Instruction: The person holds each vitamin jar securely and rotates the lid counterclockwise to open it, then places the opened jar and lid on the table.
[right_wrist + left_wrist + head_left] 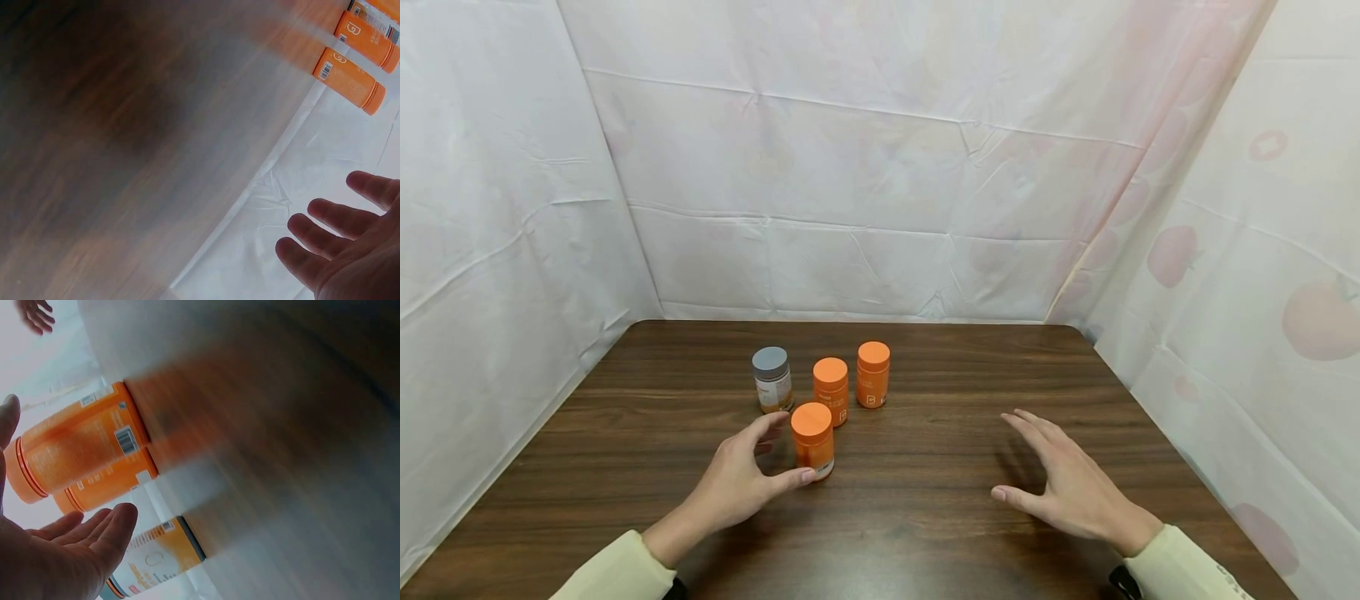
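Note:
My left hand (737,475) is around the left side of the nearest orange bottle (813,442), thumb in front and fingers behind. In the left wrist view its fingers (115,534) are extended, not wrapped round the bottle; I cannot tell whether the thumb touches it. Just behind stands a second orange bottle (831,387), with a third orange bottle (873,377) farther back to the right. A white-labelled bottle with a grey lid (772,379) stands behind the left fingers. Holding nothing, my right hand (1071,483) hovers over the table's right side, fingers spread.
The brown wood-grain table (925,517) has its far edge against a pale hanging sheet (850,183). More sheeting borders it on the left and right, the right sheet (1240,250) with a faded fruit print. All bottles stand upright left of centre.

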A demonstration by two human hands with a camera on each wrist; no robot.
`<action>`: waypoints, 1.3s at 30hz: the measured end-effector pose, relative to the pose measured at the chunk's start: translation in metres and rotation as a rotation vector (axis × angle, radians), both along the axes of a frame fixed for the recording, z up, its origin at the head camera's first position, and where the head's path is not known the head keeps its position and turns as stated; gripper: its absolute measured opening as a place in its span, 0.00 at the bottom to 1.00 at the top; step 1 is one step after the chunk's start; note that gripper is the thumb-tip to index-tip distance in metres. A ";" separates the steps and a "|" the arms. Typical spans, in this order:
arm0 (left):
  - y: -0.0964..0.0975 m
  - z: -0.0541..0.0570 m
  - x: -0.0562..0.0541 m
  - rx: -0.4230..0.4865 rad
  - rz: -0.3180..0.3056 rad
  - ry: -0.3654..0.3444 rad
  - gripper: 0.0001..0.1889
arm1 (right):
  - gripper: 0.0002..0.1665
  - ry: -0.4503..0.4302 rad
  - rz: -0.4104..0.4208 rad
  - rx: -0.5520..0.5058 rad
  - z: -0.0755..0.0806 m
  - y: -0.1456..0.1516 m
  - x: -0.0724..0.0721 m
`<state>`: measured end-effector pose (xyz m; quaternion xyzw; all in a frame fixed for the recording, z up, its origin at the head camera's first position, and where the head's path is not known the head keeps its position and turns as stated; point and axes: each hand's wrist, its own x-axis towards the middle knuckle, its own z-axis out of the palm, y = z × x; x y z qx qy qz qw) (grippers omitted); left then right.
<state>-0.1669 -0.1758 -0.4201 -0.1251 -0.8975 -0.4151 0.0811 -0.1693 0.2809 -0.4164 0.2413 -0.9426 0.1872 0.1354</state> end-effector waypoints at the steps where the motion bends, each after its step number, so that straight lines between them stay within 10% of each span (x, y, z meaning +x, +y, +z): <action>1: 0.001 0.000 0.000 0.008 -0.001 -0.001 0.47 | 0.56 0.003 0.004 -0.002 0.000 0.000 0.000; 39: 0.028 0.001 -0.014 0.129 0.106 -0.221 0.47 | 0.56 0.009 0.044 -0.026 -0.001 -0.010 0.005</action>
